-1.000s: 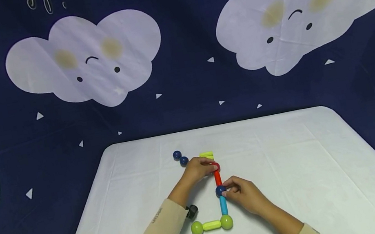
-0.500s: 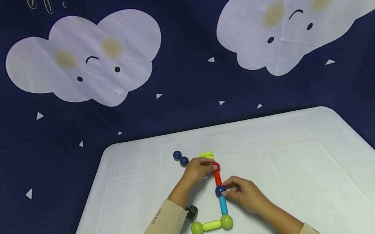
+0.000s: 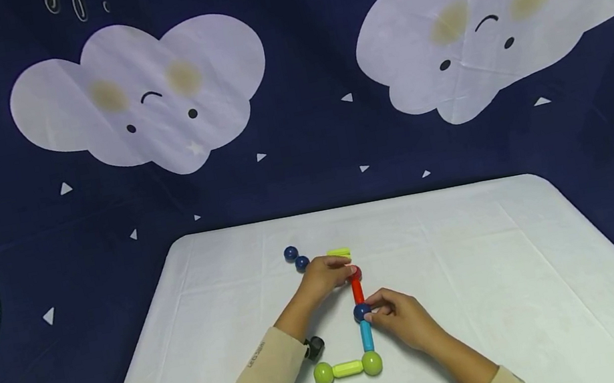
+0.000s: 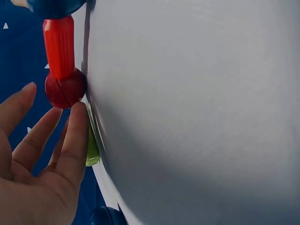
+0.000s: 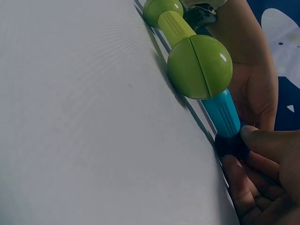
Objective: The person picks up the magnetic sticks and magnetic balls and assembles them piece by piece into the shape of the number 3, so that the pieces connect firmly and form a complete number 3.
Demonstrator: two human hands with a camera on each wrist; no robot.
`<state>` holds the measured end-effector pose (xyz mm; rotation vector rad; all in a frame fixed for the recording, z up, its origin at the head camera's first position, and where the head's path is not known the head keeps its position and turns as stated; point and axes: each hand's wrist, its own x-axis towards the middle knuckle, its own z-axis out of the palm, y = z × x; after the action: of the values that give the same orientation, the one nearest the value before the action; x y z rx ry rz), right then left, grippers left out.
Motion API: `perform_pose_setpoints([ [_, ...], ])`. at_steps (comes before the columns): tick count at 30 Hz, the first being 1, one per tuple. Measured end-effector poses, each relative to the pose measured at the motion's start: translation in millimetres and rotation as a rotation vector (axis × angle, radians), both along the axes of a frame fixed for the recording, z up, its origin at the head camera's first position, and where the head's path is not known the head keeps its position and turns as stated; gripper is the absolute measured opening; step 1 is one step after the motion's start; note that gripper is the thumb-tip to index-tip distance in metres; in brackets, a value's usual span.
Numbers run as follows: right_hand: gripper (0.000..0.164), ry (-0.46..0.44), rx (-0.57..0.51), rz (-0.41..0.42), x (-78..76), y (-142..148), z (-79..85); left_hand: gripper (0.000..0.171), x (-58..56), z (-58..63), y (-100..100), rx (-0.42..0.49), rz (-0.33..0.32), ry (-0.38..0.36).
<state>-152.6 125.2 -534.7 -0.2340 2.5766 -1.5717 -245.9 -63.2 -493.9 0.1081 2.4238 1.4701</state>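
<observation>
Magnetic building balls and rods form an L on the table. From the far end come a red ball (image 3: 358,275), a red rod (image 3: 357,291), a dark blue ball (image 3: 360,312), a light blue rod (image 3: 366,336) and a green ball (image 3: 371,363). A yellow-green rod (image 3: 347,369) links that to another green ball (image 3: 323,374) at left. My left hand (image 3: 321,278) has its fingertips right at the red ball; in the left wrist view its thumb stands apart from the red ball, fingers fairly straight. My right hand (image 5: 267,173) pinches the dark blue ball between thumb and fingers.
Two loose dark blue balls, one farther (image 3: 291,254) and one nearer (image 3: 302,263), lie beyond my left hand. Yellow-green rods (image 3: 338,252) lie just past the red ball, partly hidden by that hand. The white table (image 3: 479,271) ends at a dark cloud-patterned cloth (image 3: 317,176).
The left fingers have shifted slightly at the red ball, and a little more of it shows. The right hand and the joined pieces stay where they were.
</observation>
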Motion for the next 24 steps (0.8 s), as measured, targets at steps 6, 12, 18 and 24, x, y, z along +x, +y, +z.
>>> perform_pose_setpoints([
  [6, 0.022, -0.004, 0.007, -0.005, 0.4, 1.0, 1.2, 0.028, -3.4, 2.5, -4.6, 0.006, 0.036, 0.042],
  [12, 0.021, -0.007, 0.016, -0.003, 0.0, 3.1, 2.0, 0.028, -6.4, 1.5, -8.8, -0.073, 0.062, 0.111],
  [18, 0.021, -0.014, 0.034, -0.008, -0.2, 5.2, 3.9, 0.027, -5.9, 2.6, -8.9, -0.119, 0.094, 0.160],
  [24, 0.022, -0.030, 0.045, -0.015, -0.9, 8.8, 6.3, 0.026, -5.5, 1.8, -8.2, -0.212, 0.114, 0.221],
])
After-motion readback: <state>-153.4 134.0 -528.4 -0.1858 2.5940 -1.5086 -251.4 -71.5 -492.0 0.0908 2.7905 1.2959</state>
